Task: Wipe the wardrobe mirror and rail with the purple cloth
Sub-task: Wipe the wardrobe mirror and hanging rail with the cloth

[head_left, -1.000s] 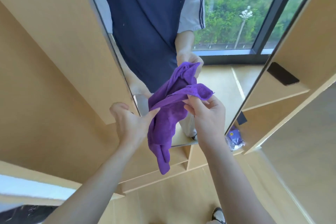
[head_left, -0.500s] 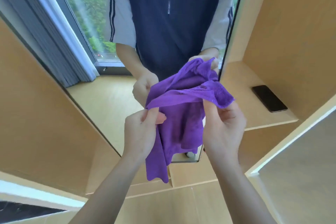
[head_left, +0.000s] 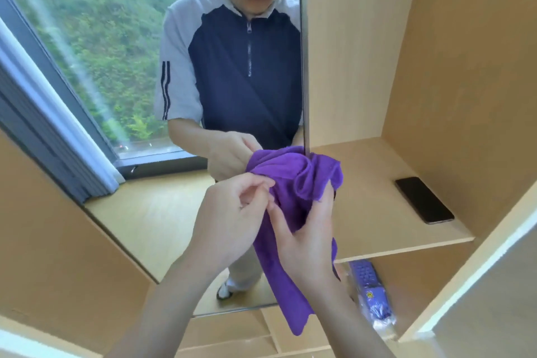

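I have the cloth bunched between both hands in front of the mirror, I judge to fold it into a pad before wiping. My right hand grasps it from below, fingers curled round the middle. My left hand pinches its upper edge. Above the grip it mounds; below, its long axis hangs straight down, tail pointing floorward.

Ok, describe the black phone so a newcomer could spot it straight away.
Start at the tall wardrobe mirror. Right of its edge runs a light wooden shelf. The flat black rectangular phone lies there alone, the only dark thing on it.
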Demonstrator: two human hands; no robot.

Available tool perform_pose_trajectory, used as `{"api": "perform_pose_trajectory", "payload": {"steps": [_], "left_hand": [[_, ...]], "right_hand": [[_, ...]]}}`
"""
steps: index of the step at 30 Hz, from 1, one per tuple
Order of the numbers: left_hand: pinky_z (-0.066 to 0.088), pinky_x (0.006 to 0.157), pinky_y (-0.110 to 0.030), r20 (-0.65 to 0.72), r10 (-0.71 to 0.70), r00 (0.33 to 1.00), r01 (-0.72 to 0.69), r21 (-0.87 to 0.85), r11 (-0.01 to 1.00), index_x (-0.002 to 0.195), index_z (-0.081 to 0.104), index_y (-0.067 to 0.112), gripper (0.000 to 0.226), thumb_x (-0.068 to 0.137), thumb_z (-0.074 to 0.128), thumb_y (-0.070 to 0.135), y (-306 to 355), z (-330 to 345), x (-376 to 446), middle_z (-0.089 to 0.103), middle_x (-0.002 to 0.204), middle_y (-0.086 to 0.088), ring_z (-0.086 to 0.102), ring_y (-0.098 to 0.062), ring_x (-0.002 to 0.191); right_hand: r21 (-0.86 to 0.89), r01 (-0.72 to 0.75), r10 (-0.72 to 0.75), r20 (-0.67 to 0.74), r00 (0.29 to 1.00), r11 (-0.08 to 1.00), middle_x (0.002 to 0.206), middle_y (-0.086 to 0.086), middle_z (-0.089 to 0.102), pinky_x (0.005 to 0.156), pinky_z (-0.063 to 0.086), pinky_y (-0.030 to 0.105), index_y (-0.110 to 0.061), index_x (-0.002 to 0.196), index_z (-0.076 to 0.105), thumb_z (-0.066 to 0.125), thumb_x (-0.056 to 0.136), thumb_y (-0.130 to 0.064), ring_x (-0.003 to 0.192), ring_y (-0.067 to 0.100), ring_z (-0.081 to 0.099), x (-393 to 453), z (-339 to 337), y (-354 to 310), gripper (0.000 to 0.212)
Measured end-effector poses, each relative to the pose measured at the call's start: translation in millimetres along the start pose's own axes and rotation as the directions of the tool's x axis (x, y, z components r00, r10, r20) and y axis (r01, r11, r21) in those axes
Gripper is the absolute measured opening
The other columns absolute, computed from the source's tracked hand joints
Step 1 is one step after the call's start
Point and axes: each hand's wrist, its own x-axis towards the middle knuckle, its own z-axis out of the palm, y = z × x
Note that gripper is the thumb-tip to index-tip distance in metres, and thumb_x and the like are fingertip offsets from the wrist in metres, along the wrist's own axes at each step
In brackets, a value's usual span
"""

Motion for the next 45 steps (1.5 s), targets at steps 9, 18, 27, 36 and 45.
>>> {"api": "perform_pose_trajectory", "payload": {"steps": [9, 18, 27, 36, 45], "left_hand": [[0.042, 0.080, -0.010, -0.192, 0.271, 0.943, -0.186, 0.370, 0.910, 0.111, 0.065, 0.032, 0.025, 0.092, 0.061, 0.016, -8, -36, -8, 0.064, 0.098, 0.018, 0.061, -0.004, 0.097], [0.021, 0.117, -0.066, -0.256, 0.602, 0.756, -0.203, 0.784, 0.587, 0.155, 0.041, 0.026, 0.091, 0.076, 0.084, 0.039, -17, -92, 17, 0.022, 0.163, -0.014, 0.016, -0.040, 0.152], [0.006, 0.121, -0.066, -0.206, 0.634, 0.745, -0.216, 0.825, 0.522, 0.160, 0.032, 0.026, 0.093, 0.082, 0.082, 0.037, -31, -92, 26, 0.006, 0.172, -0.009, 0.001, -0.037, 0.158], [0.014, 0.114, -0.063, -0.100, 0.733, 0.672, -0.166, 0.945, 0.281, 0.146, 0.045, 0.019, 0.083, 0.089, 0.032, 0.078, -23, -118, 49, 0.017, 0.167, -0.014, 0.020, -0.046, 0.147], [0.003, 0.120, -0.068, -0.078, 0.776, 0.626, -0.203, 0.945, 0.258, 0.163, 0.015, 0.034, 0.126, 0.059, 0.054, 0.096, 119, -222, 107, -0.006, 0.172, 0.004, -0.010, -0.030, 0.158]], "right_hand": [[-0.069, -0.015, 0.014, -0.009, 1.000, 0.997, 0.115, -0.028, 0.047, 0.083, 0.040, 0.001, -0.053, 0.126, 0.032, 0.062, 0.085, 0.002, 0.109, -0.002, 0.056, -6, 10, 40, 0.075], [0.068, 0.192, -0.190, -0.038, 0.981, 0.979, 0.112, -0.018, 0.054, 0.083, 0.046, 0.013, -0.040, 0.122, 0.046, 0.062, 0.085, -0.014, 0.106, 0.012, 0.060, 67, 9, -30, 0.048], [0.092, 0.482, -0.471, -0.116, 0.874, 0.871, 0.126, 0.000, 0.054, 0.101, 0.047, 0.030, -0.027, 0.135, 0.041, 0.059, 0.090, -0.012, 0.117, 0.015, 0.056, 164, 14, -149, 0.051], [-0.060, 0.667, -0.669, -0.095, 0.737, 0.743, 0.124, 0.003, 0.042, 0.101, 0.046, 0.033, -0.011, 0.155, 0.024, 0.064, 0.090, -0.018, 0.117, 0.015, 0.045, 246, 6, -260, 0.077], [-0.133, 0.703, -0.712, -0.041, 0.701, 0.699, 0.127, 0.007, 0.040, 0.101, 0.042, 0.025, -0.012, 0.157, 0.020, 0.061, 0.092, -0.019, 0.118, 0.017, 0.042, 276, -2, -313, 0.077]]}}
